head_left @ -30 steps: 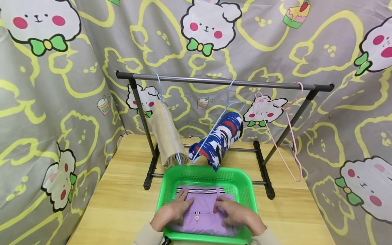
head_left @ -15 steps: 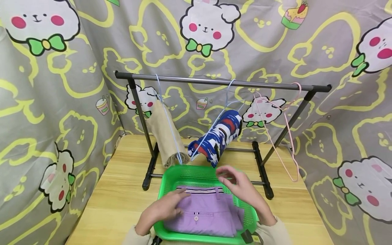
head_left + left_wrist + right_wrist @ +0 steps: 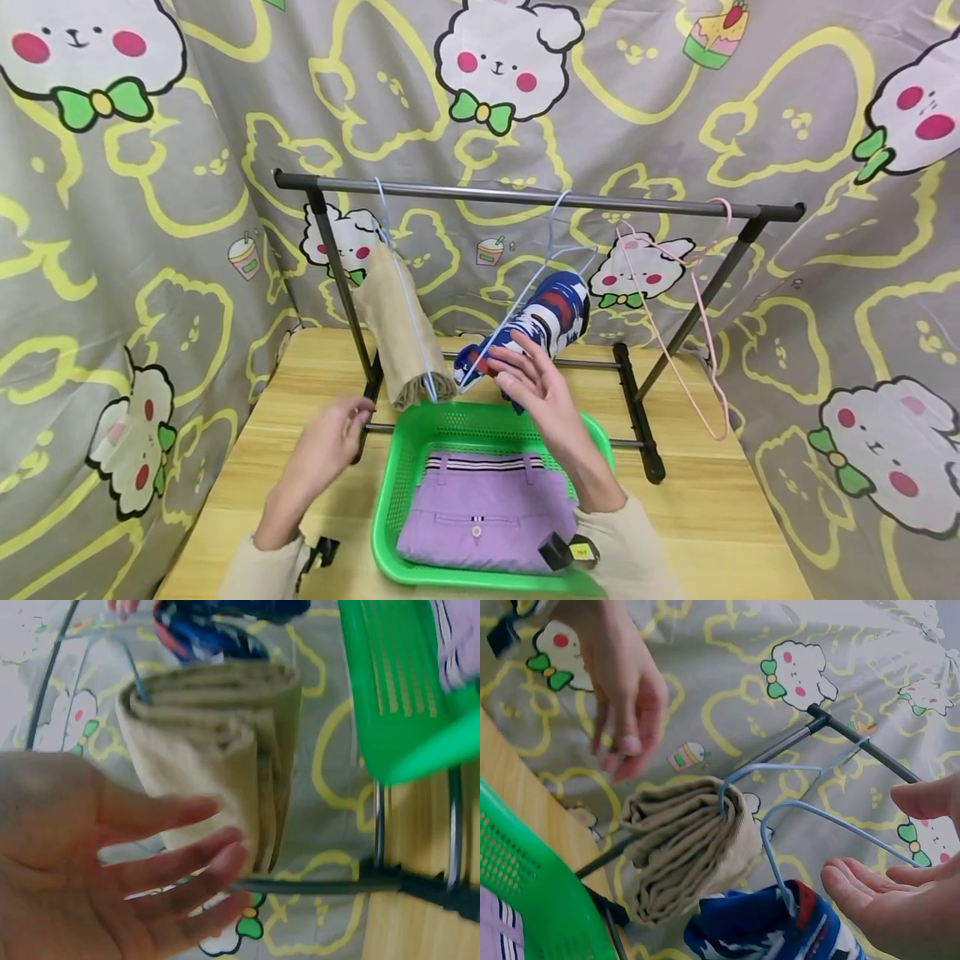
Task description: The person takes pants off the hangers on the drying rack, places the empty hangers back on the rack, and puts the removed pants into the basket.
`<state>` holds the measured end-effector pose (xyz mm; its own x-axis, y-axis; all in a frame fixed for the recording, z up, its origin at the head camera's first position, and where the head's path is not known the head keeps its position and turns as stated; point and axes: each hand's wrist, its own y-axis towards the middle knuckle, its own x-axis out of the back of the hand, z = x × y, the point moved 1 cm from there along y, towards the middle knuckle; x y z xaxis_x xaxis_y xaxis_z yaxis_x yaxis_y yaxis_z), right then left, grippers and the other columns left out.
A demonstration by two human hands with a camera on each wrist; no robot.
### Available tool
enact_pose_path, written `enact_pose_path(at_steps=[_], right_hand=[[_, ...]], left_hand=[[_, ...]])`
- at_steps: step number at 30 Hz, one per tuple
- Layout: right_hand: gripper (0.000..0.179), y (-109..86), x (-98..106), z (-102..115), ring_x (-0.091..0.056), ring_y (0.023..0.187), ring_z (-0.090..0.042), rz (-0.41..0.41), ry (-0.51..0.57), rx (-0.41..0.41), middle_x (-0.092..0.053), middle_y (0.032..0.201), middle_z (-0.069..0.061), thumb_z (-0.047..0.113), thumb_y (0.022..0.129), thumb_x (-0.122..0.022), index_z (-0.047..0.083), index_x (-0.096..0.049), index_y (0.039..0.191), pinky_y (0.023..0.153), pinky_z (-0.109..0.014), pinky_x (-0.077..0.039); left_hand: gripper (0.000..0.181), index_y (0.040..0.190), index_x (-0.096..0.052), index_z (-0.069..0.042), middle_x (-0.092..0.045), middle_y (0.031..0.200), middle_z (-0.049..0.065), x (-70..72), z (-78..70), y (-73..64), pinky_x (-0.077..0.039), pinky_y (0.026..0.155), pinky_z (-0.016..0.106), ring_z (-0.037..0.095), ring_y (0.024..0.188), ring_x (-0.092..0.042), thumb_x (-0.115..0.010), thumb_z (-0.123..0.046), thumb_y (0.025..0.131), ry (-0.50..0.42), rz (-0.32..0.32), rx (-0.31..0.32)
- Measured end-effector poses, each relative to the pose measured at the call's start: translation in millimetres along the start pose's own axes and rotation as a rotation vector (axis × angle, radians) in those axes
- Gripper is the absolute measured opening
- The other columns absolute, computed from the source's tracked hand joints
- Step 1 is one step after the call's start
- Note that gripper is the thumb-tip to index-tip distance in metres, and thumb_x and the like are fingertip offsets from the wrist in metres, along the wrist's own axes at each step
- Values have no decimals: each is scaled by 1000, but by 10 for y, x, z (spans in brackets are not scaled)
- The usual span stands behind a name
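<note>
Behind the green perforated plastic basket [image 3: 457,421] hang folded beige cloth [image 3: 393,333] and blue-white-red patterned cloth [image 3: 558,312]. Near these, the left hand [image 3: 322,446] is left of the basket, the right hand [image 3: 542,393] above it, both relaxed and empty.

Grey-&-yellow curtain [image 3: 660,137] w/ white cartoon-animal prints [image 3: 498,73] hung on far, left & right sides of lt. wood tbl. [image 3: 225,487], where a dk. metal rack [image 3: 465,193] stood, pink hanger [image 3: 703,310] hooked nr. its right end.

Three hangers [image 3: 702,312], three garments [image 3: 401,333] — two hands [image 3: 543,396], one basket [image 3: 384,508].
</note>
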<state>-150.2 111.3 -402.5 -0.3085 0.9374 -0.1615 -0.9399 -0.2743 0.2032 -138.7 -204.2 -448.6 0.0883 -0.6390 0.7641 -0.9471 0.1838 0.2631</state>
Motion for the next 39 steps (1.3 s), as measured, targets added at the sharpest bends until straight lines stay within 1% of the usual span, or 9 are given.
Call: enact_pose_path(at_steps=[3,6,10,16,22,27,32,35,39], right_hand=[[67,54,-33,-22,-53,135,-31,9,57,-13,-46,153,-24,8,104,-58,13,-26,162,109,-31,-46],[66,79,-60,-49,-51,137,-35,21,126,-18,-44,152,-29,5,103,-56,12,-25,162,110,-35,-45],[67,91,-101,-46,-44,139,-46,42,202,-19,-42,151,-34,2,103,-54,10,-22,162,111,-39,-45],[68,90,-108,-12,-48,137,-43,37,242,-38,-40,151,-34,4,104,-54,10,-20,163,113,-47,-41],[68,59,-93,25,-58,127,-33,16,235,-38,-44,142,-35,4,104,-53,7,-19,163,110,-45,-45],[61,-16,-47,68,-64,113,-29,-15,197,-39,-55,124,-19,5,104,-55,8,-30,160,97,-36,-54],[60,-127,41,137,-62,92,-18,-95,154,-54,-52,109,-7,6,104,-57,4,-33,158,83,-29,-58],[61,-179,102,165,-55,80,-15,-127,128,-71,-47,103,-4,8,104,-57,5,-31,159,70,-24,-54],[60,-211,189,171,-39,65,-11,-136,111,-92,-44,94,0,12,106,-55,7,-29,160,55,-21,-36]], left_hand=[[21,120,-66,7,-69,106,23,136,112,193,-59,78,50,36,93,-68,-59,0,101,-45,-115,-4],[29,129,-60,9,-65,121,26,216,216,399,-56,89,58,42,107,-64,-55,-5,105,-163,-181,-3],[39,143,-51,5,-51,141,27,228,284,623,-48,101,62,43,125,-54,-52,-11,107,-330,-241,37],[53,157,-36,-6,-42,150,23,216,296,856,-40,107,63,42,135,-46,-52,-15,107,-477,-334,88],[54,159,-33,-9,-45,150,22,272,329,1107,-37,112,57,40,137,-45,-50,-18,108,-540,-381,123],[49,157,-39,-11,-48,148,21,324,335,1263,-35,116,53,36,138,-46,-48,-17,109,-566,-405,149],[43,149,-46,-3,-56,140,23,331,298,1385,-39,112,46,32,131,-51,-47,-19,110,-535,-400,163],[37,140,-51,3,-60,132,24,317,317,1441,-43,103,37,26,120,-55,-48,-18,109,-532,-426,181],[30,131,-56,5,-62,124,22,313,368,1465,-43,91,28,17,105,-55,-51,-15,109,-527,-473,222]])
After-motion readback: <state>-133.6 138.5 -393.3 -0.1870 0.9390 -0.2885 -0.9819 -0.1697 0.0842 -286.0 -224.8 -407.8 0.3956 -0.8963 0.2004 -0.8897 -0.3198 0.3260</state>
